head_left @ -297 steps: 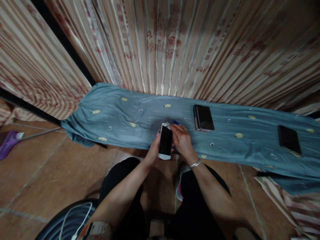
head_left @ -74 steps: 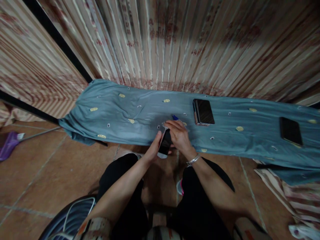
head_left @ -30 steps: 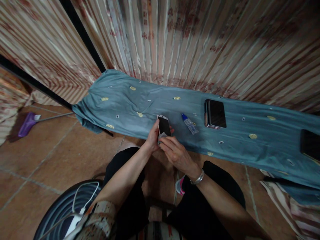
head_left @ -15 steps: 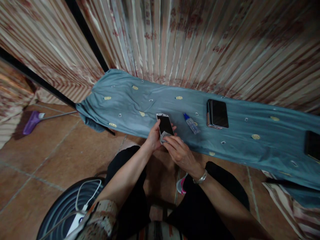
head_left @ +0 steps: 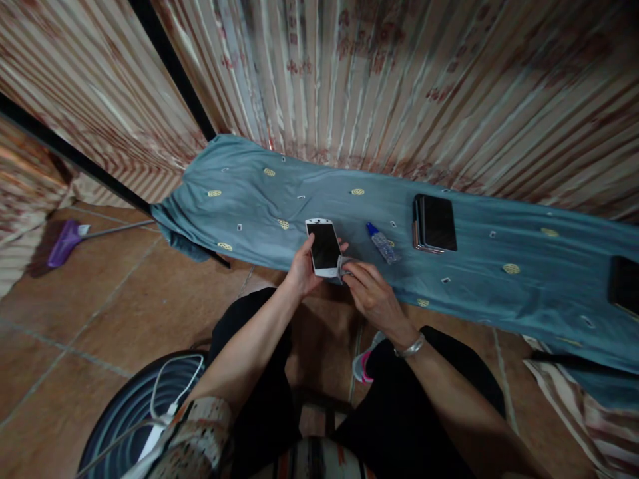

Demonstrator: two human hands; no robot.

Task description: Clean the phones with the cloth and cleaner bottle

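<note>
My left hand (head_left: pixel 301 271) grips a white phone (head_left: pixel 324 247) with a dark screen, held face up over the near edge of a blue-grey cloth (head_left: pixel 279 199). My right hand (head_left: pixel 372 296) pinches a small grey wiping cloth (head_left: pixel 344 266) that touches the phone's lower right corner. A small clear bottle with a blue cap (head_left: pixel 382 243) lies on the cloth just right of my hands.
A stack of dark phones (head_left: pixel 434 223) lies further right, and another dark phone (head_left: pixel 624 287) shows at the right edge. Striped curtains hang behind. A purple broom (head_left: pixel 64 241) lies on the tiled floor at left. A round stool with a white cable (head_left: pixel 144 406) stands bottom left.
The wiping cloth in my right hand has slid from the phone's screen down to its lower right corner. The phone now faces up more squarely, with the whole screen showing.
</note>
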